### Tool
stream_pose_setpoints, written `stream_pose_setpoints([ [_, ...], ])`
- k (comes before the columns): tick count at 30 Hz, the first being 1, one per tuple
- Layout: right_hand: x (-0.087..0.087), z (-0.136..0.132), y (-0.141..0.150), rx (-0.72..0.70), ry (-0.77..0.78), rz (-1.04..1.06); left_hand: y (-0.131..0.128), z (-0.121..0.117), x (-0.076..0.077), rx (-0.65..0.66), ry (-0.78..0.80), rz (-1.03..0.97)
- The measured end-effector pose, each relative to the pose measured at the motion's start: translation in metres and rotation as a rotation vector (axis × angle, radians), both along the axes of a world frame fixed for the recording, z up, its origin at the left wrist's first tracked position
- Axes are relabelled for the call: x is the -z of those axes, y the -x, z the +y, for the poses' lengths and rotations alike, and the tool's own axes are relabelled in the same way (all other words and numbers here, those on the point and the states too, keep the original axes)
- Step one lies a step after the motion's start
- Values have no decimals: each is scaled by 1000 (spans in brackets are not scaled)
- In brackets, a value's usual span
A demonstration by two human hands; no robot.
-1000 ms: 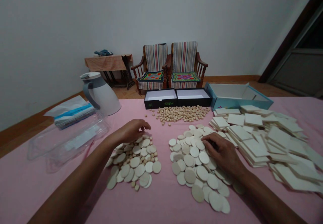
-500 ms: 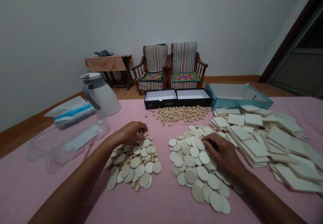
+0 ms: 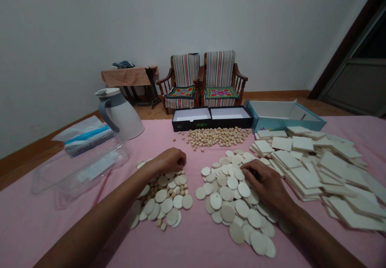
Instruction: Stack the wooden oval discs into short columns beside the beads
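My left hand (image 3: 169,160) is curled over the far edge of a pile of mixed small and large pale wooden discs (image 3: 163,199), its fingertips down near the pile's top. I cannot tell whether it holds a piece. My right hand (image 3: 265,182) rests on a larger pile of bigger pale discs (image 3: 238,215), fingers bent, with a dark gap under them. Beyond the hands lies a spread of small round wooden pieces (image 3: 217,137). Stacks of pale square tiles (image 3: 313,167) fill the area to the right of my right hand.
The pink tablecloth (image 3: 60,223) covers the table. At its far side stand a black open box (image 3: 211,119) and a pale blue box (image 3: 271,113). To the left are a white jug (image 3: 122,117), a clear plastic container (image 3: 87,171) and a packet (image 3: 87,141).
My left hand has moved right and slightly farther along the pile's far edge. My right hand stays in nearly the same place on its pile.
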State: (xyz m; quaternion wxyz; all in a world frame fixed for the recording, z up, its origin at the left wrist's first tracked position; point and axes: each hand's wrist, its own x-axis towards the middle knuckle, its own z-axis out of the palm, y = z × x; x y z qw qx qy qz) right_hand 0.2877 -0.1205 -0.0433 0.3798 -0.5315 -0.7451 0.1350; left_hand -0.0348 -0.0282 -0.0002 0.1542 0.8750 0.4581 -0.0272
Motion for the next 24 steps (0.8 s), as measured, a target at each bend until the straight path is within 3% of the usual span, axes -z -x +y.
stream_pose_setpoints([
  [6,-1,-1,1,-3,0,12,-10,18,3,-106,-105,-44],
  [11,-2,-2,1,-5,-3,12,-9,28,-6,-238,-281,-133],
  [13,-3,-1,1,-3,-2,11,-4,23,-11,-164,-196,-150],
  [17,-3,-1,2,-1,-5,2,2,4,-17,129,138,-176],
  [24,-2,-2,0,9,-1,-11,-4,-13,-5,159,37,-33],
])
